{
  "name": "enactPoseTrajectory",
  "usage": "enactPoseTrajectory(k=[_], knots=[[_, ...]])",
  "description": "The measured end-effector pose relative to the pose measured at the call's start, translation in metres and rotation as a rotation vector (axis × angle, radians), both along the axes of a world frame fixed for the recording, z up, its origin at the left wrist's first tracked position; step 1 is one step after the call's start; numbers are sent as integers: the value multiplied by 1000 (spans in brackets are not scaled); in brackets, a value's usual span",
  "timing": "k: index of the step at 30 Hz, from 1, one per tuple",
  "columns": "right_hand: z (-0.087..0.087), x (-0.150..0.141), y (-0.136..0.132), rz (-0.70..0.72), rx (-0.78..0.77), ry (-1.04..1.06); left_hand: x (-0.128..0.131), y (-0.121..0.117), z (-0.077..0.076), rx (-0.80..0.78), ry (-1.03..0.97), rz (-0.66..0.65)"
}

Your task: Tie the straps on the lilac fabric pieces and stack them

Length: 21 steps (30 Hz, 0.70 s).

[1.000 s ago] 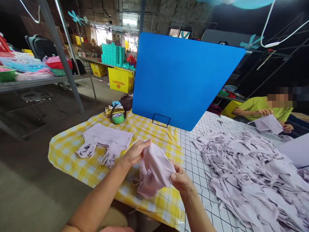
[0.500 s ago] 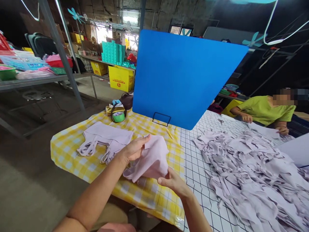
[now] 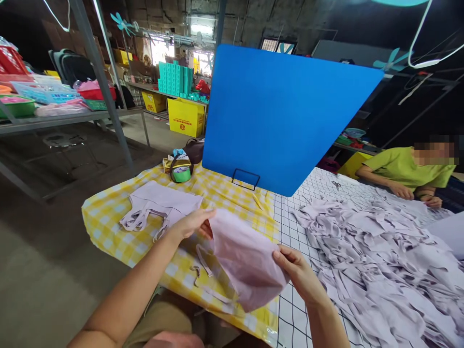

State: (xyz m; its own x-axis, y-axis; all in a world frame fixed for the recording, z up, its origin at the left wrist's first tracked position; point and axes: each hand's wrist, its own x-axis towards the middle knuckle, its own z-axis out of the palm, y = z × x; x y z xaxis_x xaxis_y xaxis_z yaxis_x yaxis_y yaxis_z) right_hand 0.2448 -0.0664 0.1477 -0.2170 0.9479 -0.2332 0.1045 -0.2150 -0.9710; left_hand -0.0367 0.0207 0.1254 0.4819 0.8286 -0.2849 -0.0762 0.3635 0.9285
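A pale lilac strappy top is stretched between my two hands above the yellow checked tablecloth. My left hand pinches its upper left edge, the fingers partly hidden behind the cloth. At the right edge, my right hand grips the fabric between thumb and fingers. Thin straps dangle beneath it toward the table. Another lilac top lies flat beyond my left hand, its straps pointing toward me.
A blue panel stands upright on a black wire foot. Green tape sits at the far left of the tablecloth. Heaped lilac garments cover the right side, near small scissors. A co-worker in a yellow-green shirt handles cloth there.
My hands have moved apart, my right hand shifting right, and the bunched top is now spread out with its straps hanging. The co-worker's hands have come closer together.
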Motion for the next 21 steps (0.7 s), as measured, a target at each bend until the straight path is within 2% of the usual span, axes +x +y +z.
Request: enactPoseTrajectory(k=[3,5,7,9,11,15,17,21], knots=[[-1,-10,4,84,21,-84,9,-4,-10,232,321,12],[2,-21,11,207,48,-157,22,-8,-5,404,296,1],[7,-32,19,340,75,-214,39,-10,5,476,124,-208],[17,-39,25,436,97,-241,55,-8,15,433,-63,-474],[28,-41,26,471,117,-241,66,-3,21,350,-164,-629],[48,-31,21,418,101,-212,69,11,19,261,-68,-833],[54,-22,17,366,76,-192,64,18,18,272,20,-861],[53,1,10,349,-25,-238,44,29,26,418,107,-719]])
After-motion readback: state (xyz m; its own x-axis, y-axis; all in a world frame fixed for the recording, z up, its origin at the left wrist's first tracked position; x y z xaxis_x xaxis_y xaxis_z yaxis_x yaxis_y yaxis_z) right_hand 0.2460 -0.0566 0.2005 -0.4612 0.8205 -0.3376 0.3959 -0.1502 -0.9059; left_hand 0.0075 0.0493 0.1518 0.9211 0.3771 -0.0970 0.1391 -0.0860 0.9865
